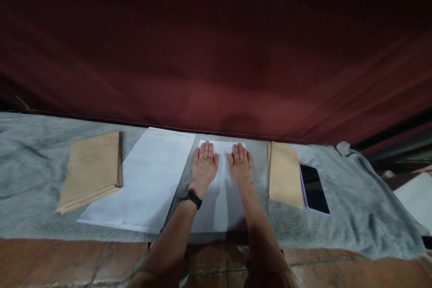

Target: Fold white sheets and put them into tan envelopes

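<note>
A white sheet of paper lies lengthwise in front of me, with a raised crease down its middle. My left hand rests flat on the sheet's far left part, palm down, fingers stretched away from me. On the far right part my right hand lies flat too, its fingers slightly apart. Neither hand holds anything. To the left of the sheet is a stack of larger white paper. Brown envelopes lie to the right of my right hand.
A grey cloth covers the long work surface. At left sits a thicker pile of brown envelopes. A phone lies beside the right envelopes. A dark red curtain-like surface rises behind. Tiled floor shows at the near edge.
</note>
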The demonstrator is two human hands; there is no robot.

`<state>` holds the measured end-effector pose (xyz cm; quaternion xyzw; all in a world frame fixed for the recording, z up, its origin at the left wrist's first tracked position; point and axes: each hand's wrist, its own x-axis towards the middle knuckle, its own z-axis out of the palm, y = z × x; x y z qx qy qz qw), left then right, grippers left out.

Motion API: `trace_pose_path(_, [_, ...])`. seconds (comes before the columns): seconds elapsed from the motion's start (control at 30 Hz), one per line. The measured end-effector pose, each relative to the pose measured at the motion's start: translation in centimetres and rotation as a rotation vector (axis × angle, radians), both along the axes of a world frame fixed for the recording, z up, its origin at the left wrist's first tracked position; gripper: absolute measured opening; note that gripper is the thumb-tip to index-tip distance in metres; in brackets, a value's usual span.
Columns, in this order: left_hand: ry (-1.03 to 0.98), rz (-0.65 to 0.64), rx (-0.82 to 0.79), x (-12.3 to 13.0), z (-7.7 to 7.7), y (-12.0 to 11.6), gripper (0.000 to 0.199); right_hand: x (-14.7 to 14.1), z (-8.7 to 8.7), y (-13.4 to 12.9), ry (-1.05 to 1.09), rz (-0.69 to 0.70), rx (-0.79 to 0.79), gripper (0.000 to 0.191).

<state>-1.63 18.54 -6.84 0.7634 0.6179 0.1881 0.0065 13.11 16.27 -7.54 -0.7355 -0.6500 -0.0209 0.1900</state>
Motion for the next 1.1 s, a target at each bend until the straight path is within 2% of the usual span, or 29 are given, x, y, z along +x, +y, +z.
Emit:
trace_pose_path(0.2, [-0.042,0.028,0.029,-0.9,-0.2,-0.2,0.062,2.0,-0.8,-0.2,-0.028,-0.050,0.097,0.064])
trace_pose_path(0.43, [-0.019,0.071,-0.001,-1.4,1.0,-1.1,0.062,2.7,0.0,-1.1,-0.009,-0.165,0.061,0.064])
trace_pose_path(0.5, [-0.006,0.052,0.002,-0.7,1.4,-1.8,0.061,1.8,0.6,-1.2,0.016,-0.127,0.024,0.063])
trace_pose_path(0.63, [0.035,-0.146,-0.017,0.9,1.6,-3.1,0.057,-0.7,1.6,-1.4,0.070,0.145,-0.094,0.058])
trace_pose_path(0.7, [0.071,-0.191,-0.076,1.2,1.5,-3.4,0.056,-1.7,1.9,-1.4,0.067,0.222,-0.139,0.057])
trace_pose_path(0.9, [0.127,-0.138,-0.110,0.7,1.6,-3.0,0.057,-1.6,2.3,-0.8,0.035,0.158,-0.219,0.056])
trace_pose_path(1.1, [0.144,-0.172,-0.098,0.1,1.5,-2.8,0.056,-1.8,2.7,0.3,0.059,0.150,-0.223,0.056])
